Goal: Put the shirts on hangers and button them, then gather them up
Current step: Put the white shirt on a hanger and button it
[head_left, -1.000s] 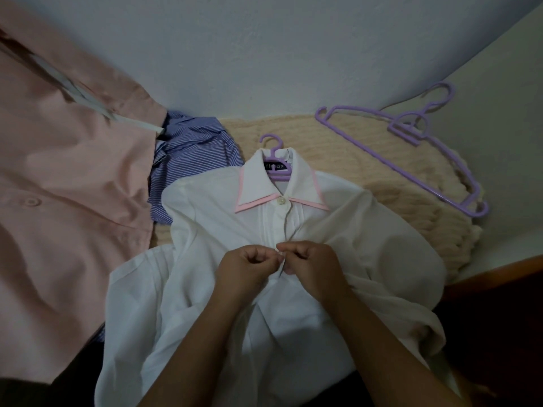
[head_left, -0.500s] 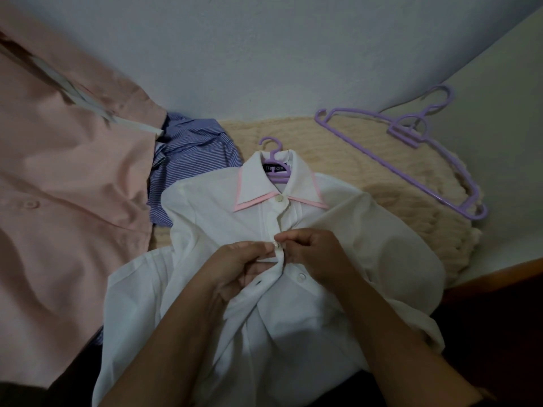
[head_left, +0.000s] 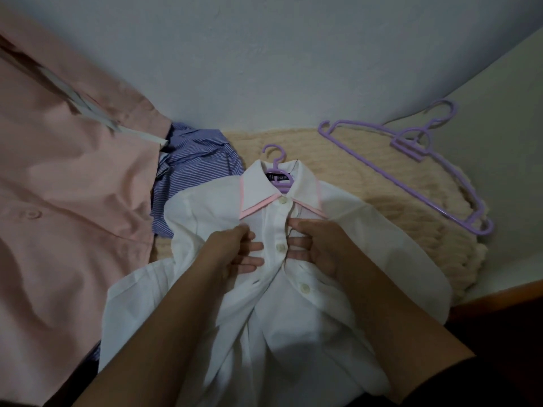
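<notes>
A white shirt (head_left: 338,318) with pink collar trim lies face up on a beige knitted blanket (head_left: 382,207). It hangs on a purple hanger (head_left: 274,156) whose hook sticks out above the collar. The top button (head_left: 283,200) and the second button (head_left: 281,247) sit closed on the placket. A third button (head_left: 305,288) lies lower down where the front gapes. My left hand (head_left: 235,251) rests on the fabric left of the second button, fingers extended. My right hand (head_left: 316,245) rests on the fabric to the right of it, fingers also extended.
A large pink shirt (head_left: 58,215) covers the left side. A blue striped shirt (head_left: 194,171) is bunched between it and the white one. Two spare purple hangers (head_left: 411,171) lie at the blanket's right. A wooden edge (head_left: 499,292) runs at lower right.
Both hands have let go of the placket at the second button and moved apart, now lying on the fabric on either side of it. The second button now shows closed.
</notes>
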`<state>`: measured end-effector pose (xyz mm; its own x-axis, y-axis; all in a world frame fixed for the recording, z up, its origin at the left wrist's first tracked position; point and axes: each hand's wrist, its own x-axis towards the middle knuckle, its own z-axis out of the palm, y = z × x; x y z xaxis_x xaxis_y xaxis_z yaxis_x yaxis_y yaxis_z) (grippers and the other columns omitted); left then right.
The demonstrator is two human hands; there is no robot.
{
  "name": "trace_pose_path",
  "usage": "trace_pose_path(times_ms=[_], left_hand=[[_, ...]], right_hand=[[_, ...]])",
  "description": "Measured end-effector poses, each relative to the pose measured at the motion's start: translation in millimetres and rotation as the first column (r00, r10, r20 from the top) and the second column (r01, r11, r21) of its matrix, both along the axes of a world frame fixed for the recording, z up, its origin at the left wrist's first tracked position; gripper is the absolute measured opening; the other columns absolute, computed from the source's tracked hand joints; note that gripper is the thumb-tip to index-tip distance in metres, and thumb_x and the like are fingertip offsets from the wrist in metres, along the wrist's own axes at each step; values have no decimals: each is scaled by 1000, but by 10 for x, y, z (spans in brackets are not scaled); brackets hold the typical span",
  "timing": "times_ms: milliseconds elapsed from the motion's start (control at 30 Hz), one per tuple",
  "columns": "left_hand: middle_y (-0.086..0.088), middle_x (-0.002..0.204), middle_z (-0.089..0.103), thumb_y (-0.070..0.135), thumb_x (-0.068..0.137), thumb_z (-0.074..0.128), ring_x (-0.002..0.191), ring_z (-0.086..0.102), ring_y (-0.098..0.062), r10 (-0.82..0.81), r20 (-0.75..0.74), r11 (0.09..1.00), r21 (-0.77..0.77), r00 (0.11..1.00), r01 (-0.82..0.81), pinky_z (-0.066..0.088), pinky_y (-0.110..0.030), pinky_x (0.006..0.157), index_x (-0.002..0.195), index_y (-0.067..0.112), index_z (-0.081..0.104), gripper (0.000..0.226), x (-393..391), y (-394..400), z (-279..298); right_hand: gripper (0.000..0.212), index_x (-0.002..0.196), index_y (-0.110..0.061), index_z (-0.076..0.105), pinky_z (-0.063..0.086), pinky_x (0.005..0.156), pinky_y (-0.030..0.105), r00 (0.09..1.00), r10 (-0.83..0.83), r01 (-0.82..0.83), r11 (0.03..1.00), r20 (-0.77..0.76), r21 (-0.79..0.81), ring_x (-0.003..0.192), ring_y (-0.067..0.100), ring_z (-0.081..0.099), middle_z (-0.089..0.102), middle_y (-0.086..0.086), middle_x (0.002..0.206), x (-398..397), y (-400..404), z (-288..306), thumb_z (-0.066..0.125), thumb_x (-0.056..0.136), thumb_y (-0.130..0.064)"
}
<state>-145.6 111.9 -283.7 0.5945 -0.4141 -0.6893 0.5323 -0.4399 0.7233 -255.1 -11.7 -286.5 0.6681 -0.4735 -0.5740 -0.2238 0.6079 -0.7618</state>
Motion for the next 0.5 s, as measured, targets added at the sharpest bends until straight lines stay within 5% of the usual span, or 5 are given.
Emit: trace_pose_path(times_ms=[133,267,333,500], left_hand=[[-6,75,67,26,101,38,55,58,-22,-12,85,1000,-8,996,12,45,-25,50,86,11,58,29,154,-224,34],[-7,74,66,24,101,42,52,54,-19,28,176,993,-119,984,-8,38,-24,49,81,13,59,29,333,-457,86],[-12,77,62,18,98,47,61,52,-22,18,221,986,-166,975,20,39,-27,53,82,10,60,22,356,-480,94],[-12,74,64,9,88,59,59,60,-19,-21,378,983,-161,926,88,47,-24,57,79,12,67,13,102,-193,157]], right_hand=[[16,101,-4,62,54,76,41,998,-55,54,998,21,19,95,26,63,63,7,107,132,-142,2,47,95,-7],[34,128,6,45,40,100,47,994,-9,25,989,106,-144,125,31,47,49,14,128,222,-348,84,31,98,2],[32,126,1,49,36,104,43,996,29,-10,979,90,-203,129,27,43,48,15,133,247,-409,107,36,96,1],[27,114,-9,64,48,78,22,995,84,-96,902,-48,-422,87,10,62,66,1,99,-15,-268,144,51,92,-1]])
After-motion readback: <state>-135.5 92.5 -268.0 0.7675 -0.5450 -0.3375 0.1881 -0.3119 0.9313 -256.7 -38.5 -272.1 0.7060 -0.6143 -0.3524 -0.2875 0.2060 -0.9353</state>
